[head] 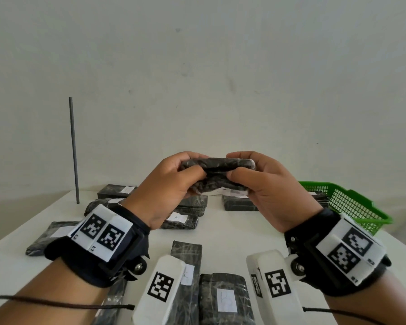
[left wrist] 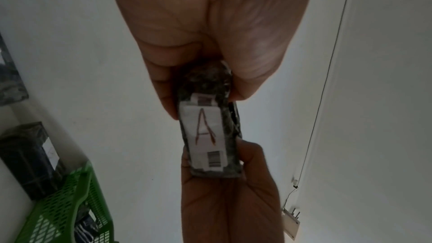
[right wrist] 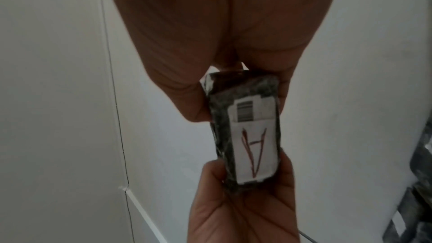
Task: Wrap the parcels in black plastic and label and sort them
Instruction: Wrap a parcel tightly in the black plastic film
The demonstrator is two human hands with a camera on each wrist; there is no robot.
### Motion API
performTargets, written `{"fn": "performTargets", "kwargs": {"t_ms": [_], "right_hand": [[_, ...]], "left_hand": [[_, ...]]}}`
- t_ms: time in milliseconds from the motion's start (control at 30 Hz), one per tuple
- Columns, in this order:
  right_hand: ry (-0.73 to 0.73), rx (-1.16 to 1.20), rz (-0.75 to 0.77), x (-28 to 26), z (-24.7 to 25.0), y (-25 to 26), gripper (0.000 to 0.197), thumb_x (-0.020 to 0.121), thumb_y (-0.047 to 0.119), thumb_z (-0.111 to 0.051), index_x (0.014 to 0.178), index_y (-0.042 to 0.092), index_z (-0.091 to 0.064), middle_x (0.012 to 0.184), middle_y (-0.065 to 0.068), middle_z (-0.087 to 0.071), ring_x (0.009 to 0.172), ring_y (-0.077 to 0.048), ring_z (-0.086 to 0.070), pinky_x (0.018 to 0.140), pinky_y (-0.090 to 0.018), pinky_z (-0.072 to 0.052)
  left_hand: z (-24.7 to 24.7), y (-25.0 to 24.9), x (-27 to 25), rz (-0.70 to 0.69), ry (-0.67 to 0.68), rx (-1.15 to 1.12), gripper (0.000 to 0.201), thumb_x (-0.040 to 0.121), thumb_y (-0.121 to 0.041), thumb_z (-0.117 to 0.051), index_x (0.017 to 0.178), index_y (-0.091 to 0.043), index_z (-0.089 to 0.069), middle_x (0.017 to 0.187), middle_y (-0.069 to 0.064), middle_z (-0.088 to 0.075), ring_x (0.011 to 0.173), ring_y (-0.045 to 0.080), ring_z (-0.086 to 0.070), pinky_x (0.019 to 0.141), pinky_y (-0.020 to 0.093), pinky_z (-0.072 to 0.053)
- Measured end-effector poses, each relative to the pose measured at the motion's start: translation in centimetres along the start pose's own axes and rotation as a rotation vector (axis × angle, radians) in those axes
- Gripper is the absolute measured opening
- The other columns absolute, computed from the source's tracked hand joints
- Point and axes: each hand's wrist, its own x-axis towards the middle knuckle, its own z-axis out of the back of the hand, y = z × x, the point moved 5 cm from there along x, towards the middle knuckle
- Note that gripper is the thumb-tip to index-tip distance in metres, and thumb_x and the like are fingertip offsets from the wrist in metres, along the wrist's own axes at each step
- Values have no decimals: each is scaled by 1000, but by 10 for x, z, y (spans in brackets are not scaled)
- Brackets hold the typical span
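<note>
A small parcel wrapped in black plastic is held up above the table between both hands. My left hand grips its left end and my right hand grips its right end, thumbs on the near side. The wrist views show the parcel from below with a white label marked with a red "A" and barcodes. The far hand holds the opposite end in each wrist view.
Several black-wrapped parcels with white labels lie on the white table, one marked A. A green mesh basket with parcels stands at the right. A thin dark rod stands upright at the back left.
</note>
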Motion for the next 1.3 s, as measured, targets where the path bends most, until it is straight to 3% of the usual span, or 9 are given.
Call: {"fn": "performTargets", "kwargs": {"t_ms": [133,300,433,633,733,833,933,1067,1300], "right_hand": [[-45,-97,62,0,4,4,45,72,12,-65,116,16,-68,94,-8,-73,85,-25,-70,94,-51,-59],[7,-367,225,-10,6,17,62,83,-7,-65,135,28,-60,103,-10,-65,83,-40,-62,76,-55,-60],[28,-466,218,-12,9,11,72,87,0,-71,150,29,-49,111,-1,-69,92,-20,-70,83,-39,-62],[-163,-44,-63,-6,19,2,32,95,40,-70,113,14,-71,89,3,-75,95,-24,-75,94,-54,-57],[-19,2,-193,-9,12,-4,34,101,33,-64,116,3,-72,105,-24,-73,89,-34,-72,86,-50,-64],[18,77,-157,-11,8,-5,23,101,10,-60,114,-5,-70,100,-24,-74,77,-31,-67,70,-38,-63],[-42,45,-94,-7,11,-5,14,99,-2,-58,101,0,-72,97,-22,-75,80,-31,-66,73,-39,-60],[-72,13,-75,-6,6,-5,18,85,9,-68,102,5,-73,109,-26,-76,95,-32,-67,89,-48,-47],[-141,23,9,-6,6,-5,26,69,11,-63,90,22,-73,90,-17,-66,85,-37,-58,82,-52,-36]], "left_hand": [[-1,3,0,2,22,31,34,82,-24,-62,113,-19,-74,109,10,-77,106,26,-73,97,43,-59],[-5,6,-7,252,244,-119,53,89,-48,-63,127,-12,-69,108,19,-77,94,31,-73,76,36,-62],[-3,3,-4,159,136,-91,37,94,-33,-63,118,-6,-71,118,24,-73,88,27,-74,71,31,-63],[-1,-1,-4,23,170,-26,33,98,8,-57,122,-13,-67,120,14,-72,112,28,-72,93,36,-61],[-1,-6,-3,-43,123,31,43,96,12,-58,120,-22,-69,109,7,-73,102,24,-68,92,34,-57],[-1,-5,-3,-32,152,71,47,86,-1,-66,120,-32,-70,108,4,-71,95,27,-59,91,46,-50],[-5,0,-3,90,188,-118,46,78,-20,-74,124,-17,-69,121,16,-70,107,25,-70,98,40,-59],[-2,1,1,15,29,-38,25,98,0,-58,113,-15,-70,97,6,-75,89,19,-73,80,31,-62],[-5,-4,-1,-93,52,-66,42,73,-9,-66,114,-18,-71,90,1,-75,87,17,-72,82,30,-62]]}}
